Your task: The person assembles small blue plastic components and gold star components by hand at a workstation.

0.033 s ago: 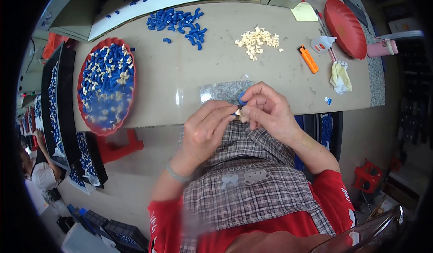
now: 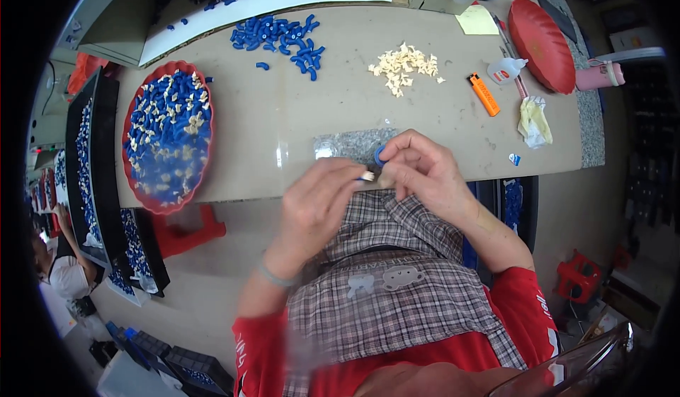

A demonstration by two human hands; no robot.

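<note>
At the table's front edge my left hand (image 2: 316, 197) pinches a small blue and cream piece (image 2: 367, 176), its cream end sticking out past the fingertips. A short gap lies between that piece and my right hand (image 2: 421, 170). My right hand's fingers are curled, thumb against them; what they pinch, if anything, is hidden. A round blue thing (image 2: 380, 155) shows at the index fingertip, its kind unclear. Just beyond both hands lies a speckled grey stone slab (image 2: 343, 144). Farther off are a pile of blue bent pieces (image 2: 273, 34) and a pile of small cream pieces (image 2: 402, 67).
A red scalloped tray (image 2: 127, 160) of blue and cream pieces stands at left, another red tray (image 2: 542, 46) at far right. An orange lighter (image 2: 484, 95), small white bottle (image 2: 505, 70), crumpled cloth (image 2: 534, 121) and pink bottle (image 2: 599, 76) are at right. A person (image 2: 71, 273) sits far left.
My left hand has drawn slightly left with the blue and cream piece, parting it from my right fingertips. My right hand stays nearly where it was.
</note>
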